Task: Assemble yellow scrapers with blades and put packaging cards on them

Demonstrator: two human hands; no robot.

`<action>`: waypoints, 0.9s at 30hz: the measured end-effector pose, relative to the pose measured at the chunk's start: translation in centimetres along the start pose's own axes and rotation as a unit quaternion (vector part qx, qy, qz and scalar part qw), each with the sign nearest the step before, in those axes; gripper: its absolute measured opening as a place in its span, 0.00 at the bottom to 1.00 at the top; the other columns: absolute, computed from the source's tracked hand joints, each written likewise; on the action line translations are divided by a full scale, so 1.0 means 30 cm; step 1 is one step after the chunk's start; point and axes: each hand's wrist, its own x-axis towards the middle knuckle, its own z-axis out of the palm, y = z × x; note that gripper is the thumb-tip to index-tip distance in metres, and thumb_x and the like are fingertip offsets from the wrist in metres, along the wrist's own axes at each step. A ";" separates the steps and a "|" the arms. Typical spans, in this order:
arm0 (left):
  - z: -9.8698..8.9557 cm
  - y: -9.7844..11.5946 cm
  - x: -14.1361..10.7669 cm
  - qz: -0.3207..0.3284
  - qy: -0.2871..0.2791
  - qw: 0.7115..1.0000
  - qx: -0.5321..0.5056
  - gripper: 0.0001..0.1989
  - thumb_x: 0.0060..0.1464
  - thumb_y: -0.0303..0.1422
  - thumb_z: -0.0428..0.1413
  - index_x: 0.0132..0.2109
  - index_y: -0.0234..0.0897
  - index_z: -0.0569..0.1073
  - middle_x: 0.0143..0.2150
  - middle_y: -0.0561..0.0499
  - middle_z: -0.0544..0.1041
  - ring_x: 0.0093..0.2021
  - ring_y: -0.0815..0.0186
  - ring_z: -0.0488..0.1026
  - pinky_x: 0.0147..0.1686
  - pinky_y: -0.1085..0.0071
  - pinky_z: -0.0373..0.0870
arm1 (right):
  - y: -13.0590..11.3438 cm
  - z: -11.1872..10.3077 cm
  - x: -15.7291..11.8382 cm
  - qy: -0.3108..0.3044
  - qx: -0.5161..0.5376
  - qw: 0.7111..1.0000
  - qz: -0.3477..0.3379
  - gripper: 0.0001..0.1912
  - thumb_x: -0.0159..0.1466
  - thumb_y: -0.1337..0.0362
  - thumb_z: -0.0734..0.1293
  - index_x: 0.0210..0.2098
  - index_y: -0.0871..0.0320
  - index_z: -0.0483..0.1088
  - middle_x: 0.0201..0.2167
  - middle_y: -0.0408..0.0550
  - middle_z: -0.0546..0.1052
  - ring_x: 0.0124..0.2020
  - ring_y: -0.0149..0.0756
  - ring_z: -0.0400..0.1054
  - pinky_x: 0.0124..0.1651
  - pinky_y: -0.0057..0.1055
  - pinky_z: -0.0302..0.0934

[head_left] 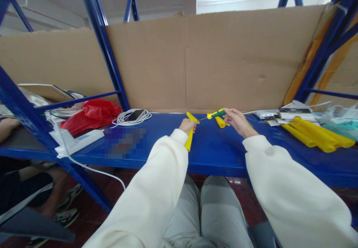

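Note:
My left hand (188, 125) is closed around a long yellow piece (189, 142), whose ends stick out above and below the fist. In my right hand (236, 121) is a screwdriver (219, 113) with a green and yellow handle, gripped near the handle's end. Its thin shaft points left and its tip reaches the yellow piece by my left fingers; whether it touches a screw is too small to tell. Just behind the screwdriver, another yellow rounded piece (220, 122) lies on the blue tabletop (218, 151).
Several yellow tubes (319, 134) lie at the right beside small packets (296, 110). To the left are a coiled white cable (131, 117), a power strip (81, 141) and a red plastic bag (93, 113). Cardboard (223, 61) closes the back. Another person's leg (53, 188) shows at far left.

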 end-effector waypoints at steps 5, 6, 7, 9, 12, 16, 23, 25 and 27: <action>-0.001 0.004 -0.009 0.000 0.005 1.000 -0.001 0.10 0.53 0.16 0.53 0.27 0.31 0.70 0.13 0.59 0.60 0.15 0.74 0.59 0.18 0.77 0.58 | 0.007 -0.006 0.004 0.000 -0.017 1.000 -0.014 0.25 0.46 0.47 0.78 0.30 0.55 0.66 0.16 0.36 0.69 0.16 0.24 0.60 0.19 0.22 0.54; -0.001 0.004 -0.009 -0.001 0.005 1.000 -0.002 0.11 0.53 0.16 0.54 0.26 0.31 0.69 0.13 0.59 0.61 0.15 0.74 0.59 0.18 0.77 0.58 | 0.008 -0.008 0.005 -0.004 -0.025 0.999 -0.020 0.25 0.47 0.46 0.77 0.31 0.55 0.66 0.16 0.36 0.68 0.16 0.24 0.60 0.19 0.23 0.53; -0.001 0.005 -0.010 -0.003 0.005 1.000 -0.002 0.11 0.53 0.16 0.55 0.25 0.32 0.68 0.13 0.59 0.61 0.15 0.74 0.59 0.18 0.77 0.58 | 0.009 -0.010 0.005 -0.009 -0.033 0.999 -0.025 0.25 0.47 0.46 0.77 0.32 0.56 0.67 0.15 0.36 0.67 0.16 0.25 0.59 0.19 0.23 0.53; -0.001 0.004 -0.011 -0.006 0.006 1.000 -0.002 0.12 0.53 0.17 0.55 0.24 0.32 0.67 0.14 0.59 0.61 0.15 0.75 0.59 0.19 0.77 0.58 | 0.012 -0.014 0.007 -0.024 -0.040 0.998 -0.029 0.25 0.48 0.45 0.76 0.33 0.56 0.68 0.16 0.36 0.68 0.16 0.25 0.59 0.19 0.24 0.52; -0.001 0.003 -0.008 -0.003 0.010 1.000 -0.003 0.13 0.53 0.17 0.54 0.23 0.33 0.66 0.14 0.59 0.61 0.15 0.75 0.59 0.19 0.76 0.59 | 0.016 -0.020 0.013 -0.052 -0.027 0.998 -0.034 0.26 0.48 0.47 0.77 0.38 0.55 0.70 0.18 0.37 0.69 0.18 0.26 0.62 0.21 0.25 0.55; -0.002 0.002 -0.005 -0.002 0.012 1.000 -0.005 0.14 0.53 0.17 0.54 0.23 0.33 0.66 0.14 0.58 0.61 0.15 0.74 0.59 0.19 0.76 0.58 | 0.022 -0.025 0.021 -0.062 -0.012 0.997 -0.042 0.23 0.49 0.50 0.77 0.38 0.55 0.69 0.19 0.38 0.71 0.20 0.27 0.63 0.24 0.25 0.58; -0.001 0.004 -0.008 -0.011 0.017 1.000 -0.001 0.11 0.54 0.18 0.56 0.26 0.32 0.68 0.13 0.59 0.61 0.15 0.75 0.59 0.16 0.78 0.56 | 0.014 -0.016 0.012 -0.030 -0.034 0.998 -0.045 0.23 0.48 0.48 0.77 0.32 0.55 0.68 0.19 0.37 0.69 0.20 0.25 0.61 0.23 0.24 0.58; -0.001 0.002 -0.005 -0.011 0.016 1.000 0.000 0.10 0.53 0.19 0.57 0.26 0.32 0.69 0.13 0.59 0.61 0.14 0.75 0.59 0.16 0.78 0.57 | 0.011 -0.011 0.009 -0.012 -0.034 0.999 -0.040 0.24 0.46 0.48 0.78 0.30 0.55 0.67 0.19 0.37 0.69 0.19 0.24 0.61 0.23 0.23 0.58; -0.001 -0.001 0.000 -0.008 0.012 1.000 -0.003 0.10 0.52 0.20 0.58 0.25 0.32 0.69 0.13 0.59 0.61 0.14 0.75 0.59 0.16 0.77 0.57 | 0.011 -0.009 0.008 -0.005 -0.035 0.999 -0.031 0.24 0.46 0.47 0.78 0.28 0.56 0.66 0.18 0.37 0.68 0.18 0.24 0.60 0.21 0.23 0.56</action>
